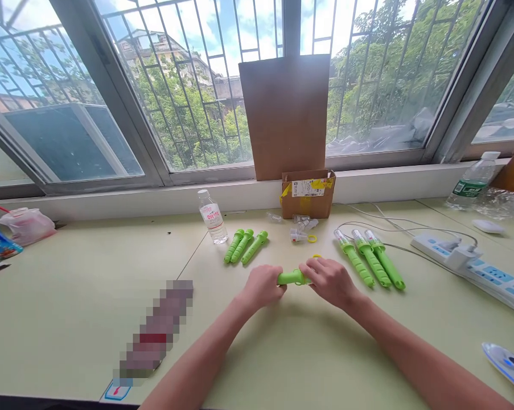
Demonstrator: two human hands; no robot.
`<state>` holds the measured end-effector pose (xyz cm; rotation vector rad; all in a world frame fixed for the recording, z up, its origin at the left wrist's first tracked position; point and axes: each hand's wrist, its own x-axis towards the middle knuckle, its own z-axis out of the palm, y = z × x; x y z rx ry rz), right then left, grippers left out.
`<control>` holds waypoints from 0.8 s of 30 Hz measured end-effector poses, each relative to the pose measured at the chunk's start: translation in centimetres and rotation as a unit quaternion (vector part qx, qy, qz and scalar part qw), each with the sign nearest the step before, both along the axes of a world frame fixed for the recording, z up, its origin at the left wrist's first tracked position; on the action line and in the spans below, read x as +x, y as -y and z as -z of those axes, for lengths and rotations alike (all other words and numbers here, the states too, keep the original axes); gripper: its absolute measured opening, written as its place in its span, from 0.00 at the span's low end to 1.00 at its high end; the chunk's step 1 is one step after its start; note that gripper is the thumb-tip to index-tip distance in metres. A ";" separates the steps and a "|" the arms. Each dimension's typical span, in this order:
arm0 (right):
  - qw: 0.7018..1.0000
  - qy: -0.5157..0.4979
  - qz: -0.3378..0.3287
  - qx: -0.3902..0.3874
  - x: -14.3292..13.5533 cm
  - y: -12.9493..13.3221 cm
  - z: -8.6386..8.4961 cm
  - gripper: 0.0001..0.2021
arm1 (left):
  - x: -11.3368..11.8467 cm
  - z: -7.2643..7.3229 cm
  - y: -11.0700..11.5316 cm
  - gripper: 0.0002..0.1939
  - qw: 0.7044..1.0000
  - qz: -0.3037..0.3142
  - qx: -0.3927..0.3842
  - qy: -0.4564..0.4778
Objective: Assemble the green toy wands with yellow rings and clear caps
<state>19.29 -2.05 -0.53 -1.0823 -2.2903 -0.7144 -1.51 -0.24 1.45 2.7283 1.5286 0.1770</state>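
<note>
My left hand [263, 285] is closed round the left end of a green plastic handle [290, 277], held level just above the table. The fingers of my right hand [331, 280] wrap its other end, hiding what is there. A bit of yellow ring [316, 256] shows just behind my right fingers. Beyond my left hand lie three green handles [242, 246] with spiral ridges and no clear tops. To the right of my right hand rest three green sticks [371, 262] with clear tubes on their ends. Clear plastic caps [298, 234] and a yellow ring [312, 238] lie ahead.
A small cardboard box [308, 205] stands by the window, a brown board [286, 114] behind it. A water bottle [213, 219] is upright at back left. Cables and a white power strip [478, 265] run along the right; a pixelated object [158, 330] lies front left.
</note>
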 end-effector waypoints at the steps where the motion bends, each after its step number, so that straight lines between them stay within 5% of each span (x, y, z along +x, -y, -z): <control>1: 1.000 0.016 -0.009 0.023 0.1 0.0 -0.1 0.10 | 0.0 0.0 0.1 0.06 0.999 0.003 -0.035 0.007; 5: 0.998 0.043 -0.009 0.036 0.1 0.0 0.0 0.11 | 0.1 0.4 0.1 0.08 0.998 -0.004 -0.058 0.006; 18: 0.968 0.012 0.105 -0.226 -0.4 0.7 0.1 0.06 | 0.8 1.6 -0.6 0.08 0.997 -0.002 0.013 -0.075; 24: 0.970 -0.012 0.099 -0.220 -0.4 0.3 0.4 0.05 | 1.0 1.0 -0.3 0.10 0.997 -0.007 0.034 -0.072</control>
